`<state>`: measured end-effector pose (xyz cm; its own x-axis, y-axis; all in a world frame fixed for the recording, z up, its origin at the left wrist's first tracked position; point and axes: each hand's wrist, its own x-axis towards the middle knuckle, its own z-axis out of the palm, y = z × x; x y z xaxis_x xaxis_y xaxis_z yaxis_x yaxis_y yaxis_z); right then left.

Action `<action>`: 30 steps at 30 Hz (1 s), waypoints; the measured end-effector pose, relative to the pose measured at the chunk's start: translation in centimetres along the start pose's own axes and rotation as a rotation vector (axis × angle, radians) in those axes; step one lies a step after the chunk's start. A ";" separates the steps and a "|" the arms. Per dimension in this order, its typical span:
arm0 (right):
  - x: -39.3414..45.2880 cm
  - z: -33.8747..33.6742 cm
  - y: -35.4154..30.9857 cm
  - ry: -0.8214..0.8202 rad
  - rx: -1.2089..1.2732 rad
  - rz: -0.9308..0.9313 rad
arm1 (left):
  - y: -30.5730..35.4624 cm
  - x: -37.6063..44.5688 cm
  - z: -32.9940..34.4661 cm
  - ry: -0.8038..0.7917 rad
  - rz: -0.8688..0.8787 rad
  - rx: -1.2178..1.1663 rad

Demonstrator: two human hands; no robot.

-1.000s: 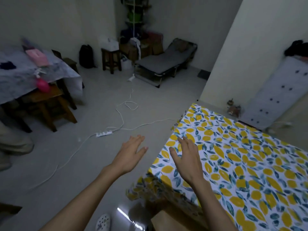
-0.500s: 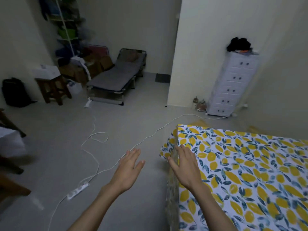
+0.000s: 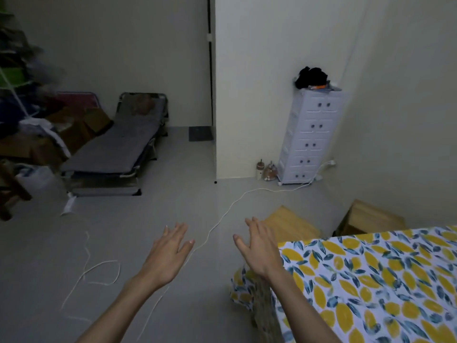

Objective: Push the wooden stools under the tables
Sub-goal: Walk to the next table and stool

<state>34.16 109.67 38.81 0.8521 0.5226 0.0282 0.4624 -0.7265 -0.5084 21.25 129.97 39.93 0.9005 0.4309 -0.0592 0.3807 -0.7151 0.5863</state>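
Two light wooden stools stand on the floor beyond the table's far edge: the nearer stool (image 3: pixel 291 225) just ahead of my right hand, the second stool (image 3: pixel 371 216) further right by the wall. The table (image 3: pixel 376 280) at lower right wears a cloth printed with yellow lemons. My left hand (image 3: pixel 170 256) hovers over the floor, palm down, fingers spread, holding nothing. My right hand (image 3: pixel 259 248) is also empty and spread, next to the table's corner and short of the nearer stool.
A white cable (image 3: pixel 222 216) runs across the grey floor between my hands. A folding cot (image 3: pixel 118 149) lies at the back left beside piled boxes. A white drawer tower (image 3: pixel 311 137) stands against the wall. A dark stool's edge (image 3: pixel 10 191) shows at far left.
My view has swung to the right: the other table and dark stools left the frame, and the two light stools beyond the lemon table came into sight. Both hands stay empty and spread.
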 end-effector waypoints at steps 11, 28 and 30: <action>21.7 -0.3 2.0 0.150 -0.079 0.213 | 0.4 27.3 -0.7 -0.134 0.255 -0.100; 44.7 -4.5 15.3 0.392 -0.058 0.774 | 13.4 64.0 8.4 -0.560 0.728 0.088; 47.6 -5.5 18.3 0.421 -0.045 0.815 | 16.1 67.3 10.3 -0.548 0.786 0.086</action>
<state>84.51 118.77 35.53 0.9338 -0.3578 -0.0087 -0.3188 -0.8204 -0.4746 90.14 141.75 37.06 0.8699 -0.4899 -0.0563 -0.3788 -0.7371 0.5597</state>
